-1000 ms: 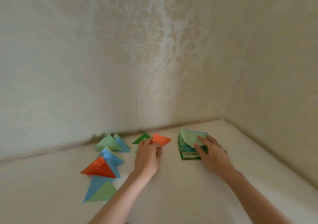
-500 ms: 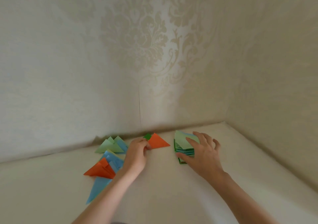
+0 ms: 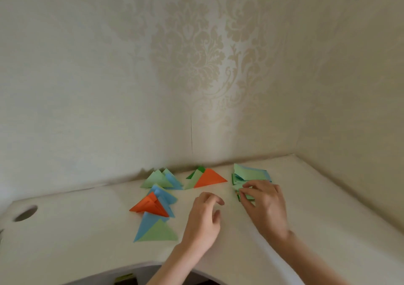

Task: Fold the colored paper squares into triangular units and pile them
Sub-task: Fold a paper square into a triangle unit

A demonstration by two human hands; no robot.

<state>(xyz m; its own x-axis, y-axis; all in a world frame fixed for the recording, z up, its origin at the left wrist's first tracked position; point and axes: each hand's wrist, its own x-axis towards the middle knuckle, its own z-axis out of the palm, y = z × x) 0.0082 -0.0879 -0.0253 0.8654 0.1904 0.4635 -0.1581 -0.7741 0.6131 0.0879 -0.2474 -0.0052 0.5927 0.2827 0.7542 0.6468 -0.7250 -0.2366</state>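
Presently, on view:

1. Table (image 3: 284,262): white top set into a room corner. The back edge meets the patterned wall (image 3: 196,65); the right edge runs along the side wall. The near edge curves inward toward the person. Bare surface lies at the left, between the round hole (image 3: 25,213) and the folded papers, and at the front right beside the right forearm.
2. Stack (image 3: 251,173): unfolded paper squares, mostly pale green with blue and dark green edges showing, near the back right of the table. The top sheets are fanned and lifted unevenly.
3. Right hand (image 3: 265,203): rests on the near side of the stack, fingers curled, fingertips pinching the edge of a pale green sheet.
4. Left hand (image 3: 205,221): hovers over bare table between the folded papers and the stack, fingers loosely curled, holding nothing.
5. Orange triangle (image 3: 208,178): lies flat toward the back, between the two hands' reach and the wall, overlapping a pale green and a dark green piece (image 3: 195,174) on its left.
6. Back pile (image 3: 162,178): pale green and blue folded units, just beside the wall's base, left of the orange triangle.
7. Middle pile (image 3: 153,204): an orange unit with raised flaps on top of blue units, nearer than the back pile and touching it.
8. Front pair (image 3: 156,231): a pale green triangle over a blue one, flat, nearest the table's front edge, left of the left hand.
9. No containers appear; all paper lies directly on the table.
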